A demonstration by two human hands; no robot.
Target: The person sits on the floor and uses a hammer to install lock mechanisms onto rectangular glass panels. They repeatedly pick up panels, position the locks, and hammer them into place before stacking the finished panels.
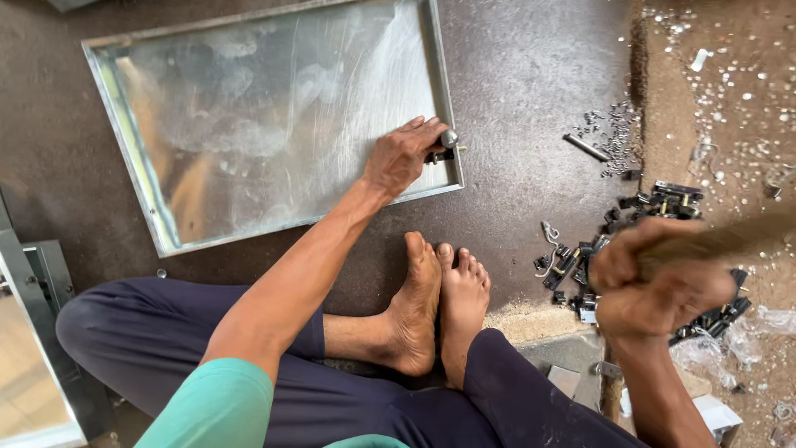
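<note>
A shallow sheet-metal tray (pixel 133 124) lies flat on the dark floor in front of me. My left hand (pixel 400 156) rests on its right rim and pinches a small dark metal fitting with a round steel head (pixel 446 143) against that rim. My right hand (pixel 655 282) is raised at the right, blurred, and is closed around a brown wooden handle (pixel 730 239) that runs off to the right. Its head is out of view. My bare feet (pixel 439 307) are crossed below the tray.
A heap of small black metal fittings (pixel 655 207) lies on the floor under my right hand. Beyond it lie small rivets and a thin metal pin (pixel 587 147). Scattered silver bits cover the rough ground at right. Another metal panel (pixel 37 332) stands at the left edge.
</note>
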